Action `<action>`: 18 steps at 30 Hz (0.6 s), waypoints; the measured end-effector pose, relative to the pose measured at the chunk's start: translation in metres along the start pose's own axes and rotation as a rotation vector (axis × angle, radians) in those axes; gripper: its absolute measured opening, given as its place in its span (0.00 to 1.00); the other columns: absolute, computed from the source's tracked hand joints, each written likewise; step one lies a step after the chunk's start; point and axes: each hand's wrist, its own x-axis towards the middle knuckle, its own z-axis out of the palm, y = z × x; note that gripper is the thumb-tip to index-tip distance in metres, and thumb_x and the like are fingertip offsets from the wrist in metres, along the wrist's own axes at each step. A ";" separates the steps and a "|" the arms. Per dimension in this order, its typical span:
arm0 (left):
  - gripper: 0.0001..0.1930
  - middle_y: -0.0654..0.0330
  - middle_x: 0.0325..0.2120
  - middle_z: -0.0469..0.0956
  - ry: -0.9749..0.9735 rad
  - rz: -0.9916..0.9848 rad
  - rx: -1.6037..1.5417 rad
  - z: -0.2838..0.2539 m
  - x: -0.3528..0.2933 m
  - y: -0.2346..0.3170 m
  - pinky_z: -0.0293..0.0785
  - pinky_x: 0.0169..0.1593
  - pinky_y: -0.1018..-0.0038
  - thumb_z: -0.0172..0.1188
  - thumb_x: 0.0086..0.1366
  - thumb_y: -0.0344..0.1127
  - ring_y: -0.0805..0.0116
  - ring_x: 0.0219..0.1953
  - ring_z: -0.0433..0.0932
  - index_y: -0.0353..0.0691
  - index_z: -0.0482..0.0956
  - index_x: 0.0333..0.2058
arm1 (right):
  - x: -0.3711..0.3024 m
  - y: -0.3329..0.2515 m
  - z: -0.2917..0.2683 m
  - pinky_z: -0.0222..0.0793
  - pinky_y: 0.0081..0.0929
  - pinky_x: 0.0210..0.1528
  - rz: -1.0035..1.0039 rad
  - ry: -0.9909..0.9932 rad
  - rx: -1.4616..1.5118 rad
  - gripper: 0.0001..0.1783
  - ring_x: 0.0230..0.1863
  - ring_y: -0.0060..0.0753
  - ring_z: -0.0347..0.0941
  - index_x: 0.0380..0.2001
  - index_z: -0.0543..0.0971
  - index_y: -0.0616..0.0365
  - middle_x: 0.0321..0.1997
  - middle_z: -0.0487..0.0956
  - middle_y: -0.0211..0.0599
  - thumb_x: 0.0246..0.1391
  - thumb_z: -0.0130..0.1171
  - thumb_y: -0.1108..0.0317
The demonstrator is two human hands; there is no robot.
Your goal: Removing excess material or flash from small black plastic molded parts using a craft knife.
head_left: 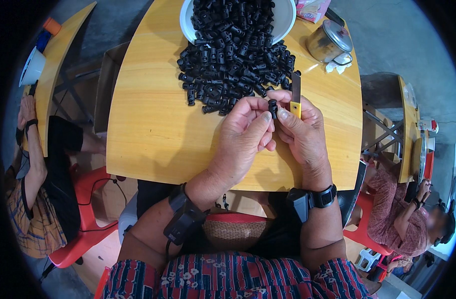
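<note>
Both my hands meet over the table, just in front of a heap of black cord locks (233,65). Between my fingertips is one small black cord lock (273,107), held upright. My left hand (242,137) pinches it with thumb and forefinger. From the other side, my right hand (305,130) touches it with the thumb. A knife with a yellow handle (295,108) is also gripped in my right hand, its blade (296,87) pointing away from me.
Cord locks spill from a tipped white bowl (187,22) at the table's far side. A lidded metal pot (330,42) stands far right beside crumpled tissue (339,65) and a pink packet (311,9). A basket (235,231) sits by my lap. People sit at tables on both sides.
</note>
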 end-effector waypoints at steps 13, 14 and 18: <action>0.05 0.66 0.24 0.66 0.006 0.032 0.010 0.001 0.001 0.000 0.68 0.27 0.81 0.49 0.66 0.29 0.82 0.21 0.62 0.37 0.66 0.39 | -0.001 0.000 0.000 0.49 0.08 0.19 -0.016 0.019 -0.059 0.15 0.18 0.07 0.56 0.47 0.77 0.58 0.28 0.70 0.18 0.56 0.51 0.76; 0.05 0.66 0.24 0.66 0.001 0.030 0.013 0.001 0.001 0.000 0.68 0.26 0.81 0.50 0.66 0.29 0.82 0.21 0.62 0.37 0.66 0.39 | -0.001 -0.001 0.000 0.49 0.08 0.19 -0.011 0.020 -0.063 0.15 0.18 0.07 0.56 0.47 0.77 0.58 0.27 0.70 0.18 0.57 0.51 0.76; 0.06 0.66 0.24 0.67 -0.012 0.025 0.027 0.001 0.000 0.000 0.68 0.27 0.81 0.50 0.67 0.30 0.82 0.21 0.62 0.37 0.66 0.40 | -0.001 0.000 0.002 0.49 0.08 0.19 -0.022 0.029 -0.075 0.15 0.18 0.07 0.56 0.47 0.77 0.57 0.27 0.70 0.18 0.57 0.51 0.75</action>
